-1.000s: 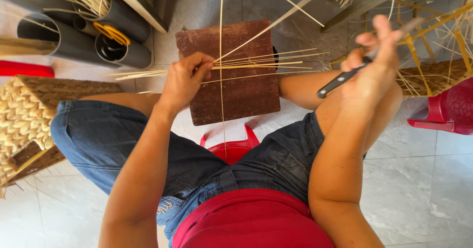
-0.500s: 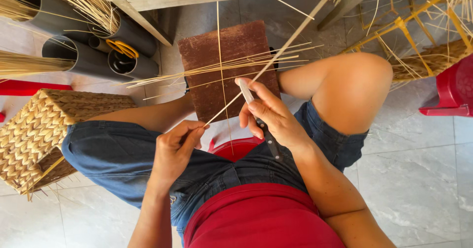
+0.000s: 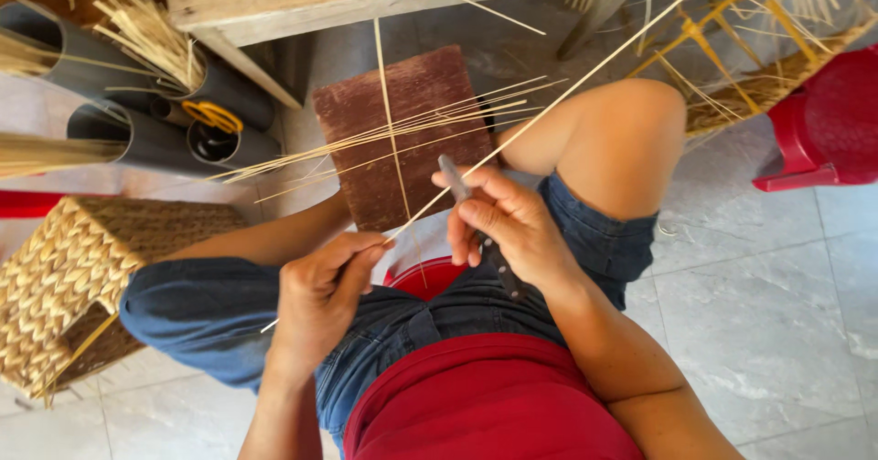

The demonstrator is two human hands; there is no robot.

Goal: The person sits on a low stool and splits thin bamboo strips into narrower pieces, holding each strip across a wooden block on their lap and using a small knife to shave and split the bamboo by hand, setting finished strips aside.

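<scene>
The long pale straw-coloured reed strip (image 3: 549,103) slants from the closed fingers of the left hand (image 3: 320,300) at the lap up and rightward past the right hand (image 3: 508,227), whose fingers clasp a dark-handled knife (image 3: 476,227) against it.

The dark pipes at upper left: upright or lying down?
Lying down: the dark pipes rest on their sides, open mouths facing right, straw strips poking out.
</scene>
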